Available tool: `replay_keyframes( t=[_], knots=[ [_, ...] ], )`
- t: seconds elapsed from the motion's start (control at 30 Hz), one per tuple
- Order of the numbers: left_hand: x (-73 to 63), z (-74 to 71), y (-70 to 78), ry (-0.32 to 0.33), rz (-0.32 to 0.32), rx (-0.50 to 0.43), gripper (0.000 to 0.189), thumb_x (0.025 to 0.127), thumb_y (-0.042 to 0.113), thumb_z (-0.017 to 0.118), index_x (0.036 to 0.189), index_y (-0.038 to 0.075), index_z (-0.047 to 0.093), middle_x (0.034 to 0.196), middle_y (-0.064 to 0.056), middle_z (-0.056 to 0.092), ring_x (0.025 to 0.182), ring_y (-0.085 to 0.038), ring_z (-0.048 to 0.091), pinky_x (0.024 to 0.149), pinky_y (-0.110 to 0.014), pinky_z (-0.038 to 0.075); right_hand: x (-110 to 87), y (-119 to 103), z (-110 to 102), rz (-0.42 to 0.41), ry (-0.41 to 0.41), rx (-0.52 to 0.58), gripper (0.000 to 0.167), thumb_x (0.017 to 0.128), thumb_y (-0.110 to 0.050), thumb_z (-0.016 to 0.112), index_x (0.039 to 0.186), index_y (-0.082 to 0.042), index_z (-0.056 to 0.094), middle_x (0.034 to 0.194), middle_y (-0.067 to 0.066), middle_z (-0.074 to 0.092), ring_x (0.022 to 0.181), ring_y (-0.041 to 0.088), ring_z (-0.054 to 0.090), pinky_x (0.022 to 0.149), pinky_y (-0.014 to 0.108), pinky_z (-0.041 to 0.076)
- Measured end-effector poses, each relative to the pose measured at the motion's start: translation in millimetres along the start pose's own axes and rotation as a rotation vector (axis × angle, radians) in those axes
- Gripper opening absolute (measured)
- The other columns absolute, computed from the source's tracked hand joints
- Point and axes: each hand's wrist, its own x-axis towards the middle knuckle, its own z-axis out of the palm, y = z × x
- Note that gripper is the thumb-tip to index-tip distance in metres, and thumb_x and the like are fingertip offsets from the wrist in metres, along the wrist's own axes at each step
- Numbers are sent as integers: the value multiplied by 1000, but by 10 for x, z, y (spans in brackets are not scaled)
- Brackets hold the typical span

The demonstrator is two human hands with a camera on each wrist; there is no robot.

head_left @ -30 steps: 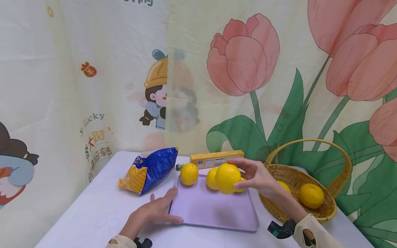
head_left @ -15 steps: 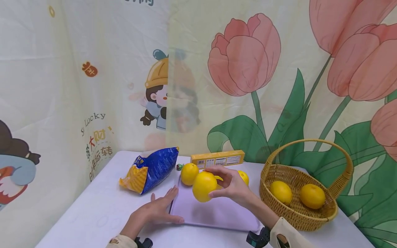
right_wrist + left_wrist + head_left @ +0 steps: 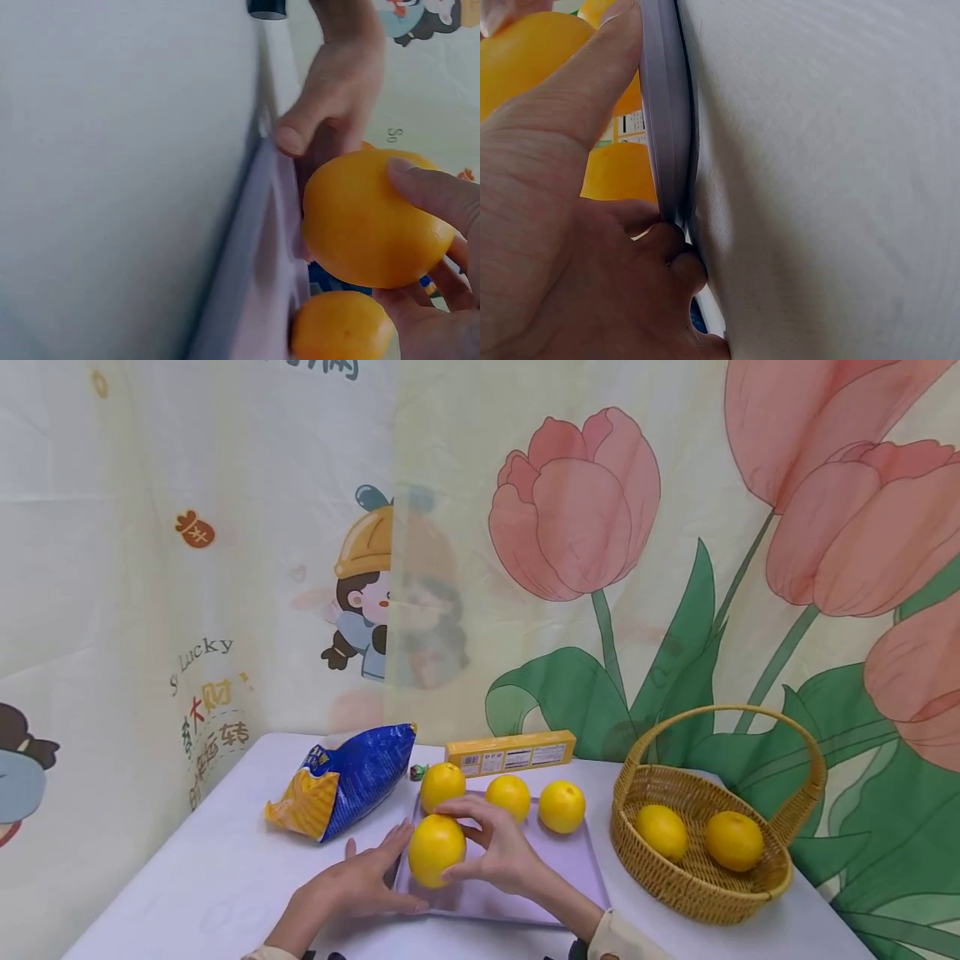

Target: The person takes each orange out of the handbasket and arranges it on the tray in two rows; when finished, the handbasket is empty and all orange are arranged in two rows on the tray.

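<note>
My right hand holds an orange between thumb and fingers, over the front left part of a lilac tray. In the right wrist view the thumb lies on top of that orange, with fingers on its far side. My left hand rests at the tray's front left corner, thumb along the front edge and fingers stretched along the left side. The left wrist view shows the thumb over the tray rim. Three more oranges sit toward the tray's back: left, middle and right.
A wicker basket with a tall handle stands to the right, holding two oranges. Behind the tray lies a yellow box. A blue and yellow bag lies at the left, near a small green wrapped item.
My right hand has carried the orange leftward and nearer me, from the tray's back right to its front left. The left hand stays at the corner. The head view has shifted slightly.
</note>
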Motion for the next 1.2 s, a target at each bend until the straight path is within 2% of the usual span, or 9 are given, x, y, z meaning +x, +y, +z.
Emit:
replay_keyframes(
  t=[0.17,0.33,0.57,0.67,0.83,1.03,1.2],
  knots=[
    [1,-5,2,-1,0,-4,116,82,51,92,168,1,32,176,-23,24,160,-46,30,123,-80,-5,-25,62,68,45,-7,-65,76,73,11,95,143,-2,67,146,17,64,137,19,60,115,32,50],
    [3,-6,18,3,-5,13,115,82,50,93,168,2,32,176,-23,25,159,-47,33,124,-80,-4,-45,92,84,56,-12,-106,77,74,7,96,144,-6,67,146,14,63,139,22,58,117,32,49],
    [25,-6,-1,-13,-1,2,117,82,53,92,169,2,31,176,-23,24,159,-47,31,123,-80,-5,-42,61,108,20,-5,-232,74,74,1,98,142,0,67,139,6,63,136,21,59,120,33,45],
    [29,-6,-12,-28,-7,7,120,82,56,91,169,2,29,176,-24,24,158,-50,31,123,-81,-6,-34,57,127,4,-6,-271,71,75,-3,98,139,-1,69,136,5,64,135,21,60,121,37,44],
    [33,-5,-9,-20,-16,12,117,82,53,92,169,3,31,176,-22,25,158,-48,33,123,-80,-4,-23,50,123,30,-10,-253,69,77,-5,98,139,-3,67,140,7,67,135,25,61,119,48,47],
    [40,-7,-22,-16,-6,9,119,82,55,92,169,3,30,176,-23,25,158,-48,32,123,-80,-5,-3,39,118,81,-17,-262,70,80,-8,97,142,-6,64,142,5,68,135,22,61,119,49,48],
    [36,-5,-35,-18,8,0,122,81,58,91,169,1,28,175,-25,23,158,-51,31,121,-82,-6,6,32,107,61,-30,-247,73,81,-9,97,145,-4,62,146,13,66,139,26,59,121,52,44]
  ],
)
